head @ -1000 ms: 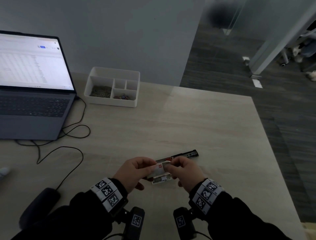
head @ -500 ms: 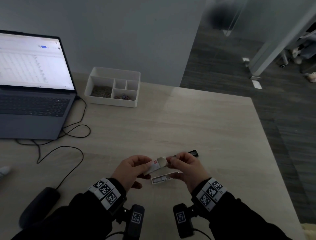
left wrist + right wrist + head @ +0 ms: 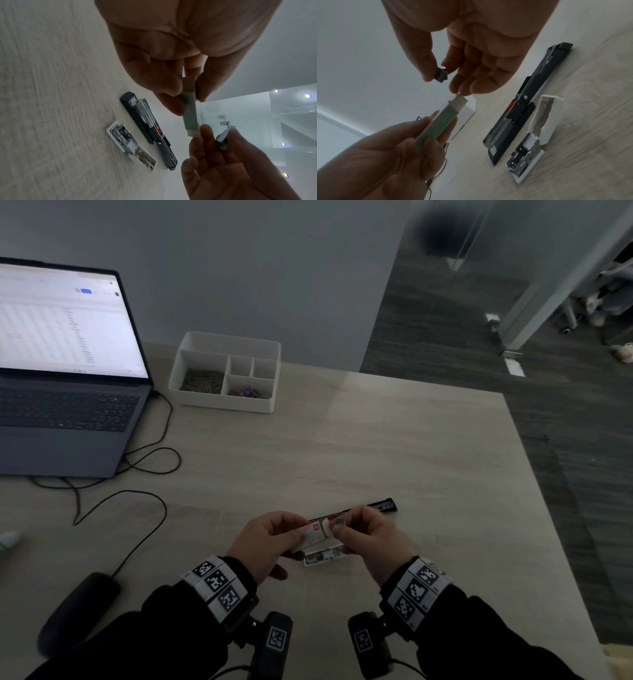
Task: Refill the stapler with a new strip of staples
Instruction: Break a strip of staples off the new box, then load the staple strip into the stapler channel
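We see the laptop [image 3: 65,392] at the table's [image 3: 394,446] far left, its cable [image 3: 137,474] looping toward us. Right of the laptop, against the wall, sits the compartment tray [image 3: 224,371], with paper clips [image 3: 202,380] in its left compartment. Near the front edge, the left hand [image 3: 265,541] and right hand [image 3: 371,537] meet above the table, the staple box [image 3: 190,108] between them, pinched in the left; the right pinches a small piece [image 3: 441,75] at the box's end. Beneath them lie two staplers side by side, apart: the white stapler [image 3: 532,136] nearer us, the black stapler [image 3: 522,105] just behind it.
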The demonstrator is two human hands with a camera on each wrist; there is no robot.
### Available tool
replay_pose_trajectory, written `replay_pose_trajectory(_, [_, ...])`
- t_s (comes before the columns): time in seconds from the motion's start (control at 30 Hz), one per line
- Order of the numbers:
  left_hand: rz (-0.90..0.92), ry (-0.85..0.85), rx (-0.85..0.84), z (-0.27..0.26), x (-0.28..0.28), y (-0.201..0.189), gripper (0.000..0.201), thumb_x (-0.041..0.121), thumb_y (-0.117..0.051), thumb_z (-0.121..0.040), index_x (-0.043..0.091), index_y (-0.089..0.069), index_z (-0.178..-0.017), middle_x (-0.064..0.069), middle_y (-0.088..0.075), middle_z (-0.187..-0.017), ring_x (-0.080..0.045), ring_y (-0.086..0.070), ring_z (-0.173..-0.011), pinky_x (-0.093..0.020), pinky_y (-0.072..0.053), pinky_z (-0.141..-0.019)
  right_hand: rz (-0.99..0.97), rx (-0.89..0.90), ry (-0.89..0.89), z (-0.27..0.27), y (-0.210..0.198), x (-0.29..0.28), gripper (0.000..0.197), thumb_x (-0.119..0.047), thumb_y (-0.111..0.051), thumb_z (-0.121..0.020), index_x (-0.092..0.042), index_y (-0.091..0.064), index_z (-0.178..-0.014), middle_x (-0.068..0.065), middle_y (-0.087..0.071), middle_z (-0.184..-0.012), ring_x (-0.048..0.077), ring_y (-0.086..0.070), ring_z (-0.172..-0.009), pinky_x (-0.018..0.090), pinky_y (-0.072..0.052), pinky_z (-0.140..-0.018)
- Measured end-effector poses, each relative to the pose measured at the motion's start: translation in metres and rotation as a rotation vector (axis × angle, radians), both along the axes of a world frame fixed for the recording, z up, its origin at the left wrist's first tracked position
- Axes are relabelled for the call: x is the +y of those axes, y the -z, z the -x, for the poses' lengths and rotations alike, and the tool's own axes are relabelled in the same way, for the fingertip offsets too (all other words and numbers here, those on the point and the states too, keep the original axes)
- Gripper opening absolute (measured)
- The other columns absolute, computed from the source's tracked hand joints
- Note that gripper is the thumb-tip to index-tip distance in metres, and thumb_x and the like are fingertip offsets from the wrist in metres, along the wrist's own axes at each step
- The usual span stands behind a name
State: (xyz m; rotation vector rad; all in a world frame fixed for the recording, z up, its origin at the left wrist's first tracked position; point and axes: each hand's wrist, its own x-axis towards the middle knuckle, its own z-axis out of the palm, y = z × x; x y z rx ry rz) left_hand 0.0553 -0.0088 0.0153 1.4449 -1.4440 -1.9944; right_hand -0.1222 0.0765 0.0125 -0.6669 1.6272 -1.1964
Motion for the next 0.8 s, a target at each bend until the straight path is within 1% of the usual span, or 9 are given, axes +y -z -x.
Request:
replay_pose_trajectory(0.1, [-0.016,-0.015,0.007,-0.001,0.001,0.001,0.01,0.02,-0.068,-0.084,0.022,-0.072,-0.093,-0.002,-0.076,-0.085,-0.021,-0.073,-0.072,-0.026,-0.047,-0.043,-0.007,0.084,-0.043,0.0,0.002,0.0,0.015,-0.011,-0.076,-0.079,-0.003,-0.065,-0.084,0.01,-0.064,-0.075,0.015,-0.057,-0.063,0.032,-0.052,-0.061])
replay_pose_trajectory(0.27, [-0.031,0.009,0.027,-0.002,0.001,0.001,0.012,0.018,-0.068,-0.085,0.02,-0.07,-0.097,-0.003,-0.076,-0.089,-0.023,-0.074,-0.075,-0.029,-0.051,-0.045,-0.012,0.221,-0.078,-0.002,0.004,-0.001,0.011,-0.019,-0.077,-0.077,-0.015,-0.069,-0.083,-0.003,-0.065,-0.071,0.006,-0.057,-0.062,0.024,-0.049,-0.06])
replay_pose_trajectory(0.33, [-0.032,0.04,0.031,-0.003,0.001,0.0,0.016,0.018,-0.069,-0.085,0.021,-0.068,-0.1,-0.003,-0.075,-0.095,-0.025,-0.074,-0.077,-0.03,-0.052,-0.046,-0.022,0.286,-0.098,-0.003,0.006,-0.002,0.012,-0.024,-0.078,-0.076,-0.019,-0.067,-0.081,-0.001,-0.069,-0.075,0.007,-0.06,-0.063,0.025,-0.052,-0.061])
replay_pose_trajectory(0.43, [-0.028,0.094,0.032,-0.003,0.0,0.001,0.025,0.019,-0.068,-0.086,0.025,-0.063,-0.109,-0.001,-0.07,-0.106,-0.026,-0.074,-0.08,-0.032,-0.055,-0.048,-0.005,0.284,-0.142,-0.007,0.009,-0.004,0.014,-0.029,-0.077,-0.073,-0.024,-0.065,-0.079,0.004,-0.072,-0.081,0.018,-0.067,-0.072,0.037,-0.058,-0.068])
replay_pose_trajectory(0.5, [-0.024,0.129,0.023,-0.004,-0.001,0.002,0.031,0.018,-0.066,-0.087,0.028,-0.059,-0.116,-0.001,-0.066,-0.111,-0.024,-0.075,-0.081,-0.034,-0.056,-0.052,0.007,0.259,-0.155,-0.01,0.011,-0.006,0.013,-0.026,-0.077,-0.073,-0.026,-0.065,-0.076,0.001,-0.07,-0.076,0.014,-0.064,-0.067,0.035,-0.056,-0.064])
replay_pose_trajectory(0.57, [-0.023,0.139,0.006,-0.004,-0.002,0.005,0.034,0.018,-0.065,-0.087,0.029,-0.057,-0.119,0.0,-0.065,-0.112,-0.023,-0.075,-0.082,-0.035,-0.058,-0.054,0.013,0.222,-0.13,-0.011,0.012,-0.009,0.013,-0.019,-0.077,-0.075,-0.022,-0.065,-0.076,-0.006,-0.064,-0.067,0.009,-0.057,-0.061,0.029,-0.05,-0.059])
replay_pose_trajectory(0.67, [0.035,0.065,-0.069,-0.008,-0.011,0.013,0.027,0.025,-0.065,-0.087,0.024,-0.058,-0.113,-0.001,-0.066,-0.107,-0.024,-0.074,-0.081,-0.034,-0.057,-0.055,0.0,0.147,-0.049,-0.008,0.017,-0.011,0.015,-0.018,-0.078,-0.075,-0.02,-0.063,-0.072,-0.01,-0.056,-0.061,0.011,-0.052,-0.059,0.031,-0.048,-0.059])
replay_pose_trajectory(0.73, [0.086,-0.038,-0.159,-0.015,-0.022,0.023,0.019,0.029,-0.067,-0.085,0.021,-0.061,-0.101,-0.005,-0.068,-0.102,-0.024,-0.073,-0.081,-0.033,-0.058,-0.056,-0.039,0.153,-0.016,-0.001,0.02,-0.01,0.018,-0.021,-0.078,-0.076,-0.021,-0.061,-0.072,-0.006,-0.055,-0.063,0.011,-0.051,-0.059,0.029,-0.049,-0.059])
replay_pose_trajectory(0.8, [0.108,-0.12,-0.26,-0.025,-0.038,0.038,0.011,0.025,-0.068,-0.084,0.021,-0.062,-0.092,-0.007,-0.069,-0.097,-0.026,-0.072,-0.081,-0.037,-0.058,-0.058,-0.072,0.181,-0.008,0.005,0.023,-0.008,0.018,-0.021,-0.077,-0.077,-0.018,-0.06,-0.073,-0.004,-0.056,-0.065,0.011,-0.052,-0.058,0.025,-0.049,-0.058])
